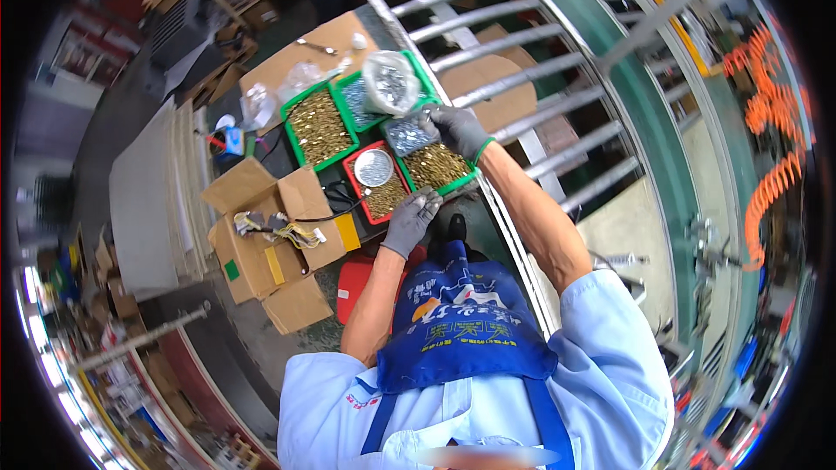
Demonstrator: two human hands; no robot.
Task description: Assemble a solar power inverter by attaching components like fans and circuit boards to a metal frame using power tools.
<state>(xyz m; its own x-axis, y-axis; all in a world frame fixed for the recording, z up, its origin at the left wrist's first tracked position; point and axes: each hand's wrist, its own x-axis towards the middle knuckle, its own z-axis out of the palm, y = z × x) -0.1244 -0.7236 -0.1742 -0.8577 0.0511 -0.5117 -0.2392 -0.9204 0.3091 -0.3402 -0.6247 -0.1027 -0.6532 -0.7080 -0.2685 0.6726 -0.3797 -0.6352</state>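
My left hand (409, 224), in a grey glove, is at the near rims of a red bin (358, 192) and a green bin (451, 189). Its fingers are drawn together, and whatever they hold is too small to tell. Gloved in grey too, my right hand (459, 130) has its fingers bent at the right edge of a clear plastic packet of silvery parts (406, 134), which lies over the far part of the green bin. Brass-coloured screws (435, 165) fill that bin. Inside the red bin, a round white dish (374, 167) of small silvery parts rests on brass-coloured pieces (384, 200).
Farther off are another green bin of brass-coloured parts (319, 128) and a white bag of silvery parts (391, 83). An open cardboard box (228, 248) with cables stands to the left. Metal rollers (522, 61) run along the right. Below the bins is a red stool (352, 283).
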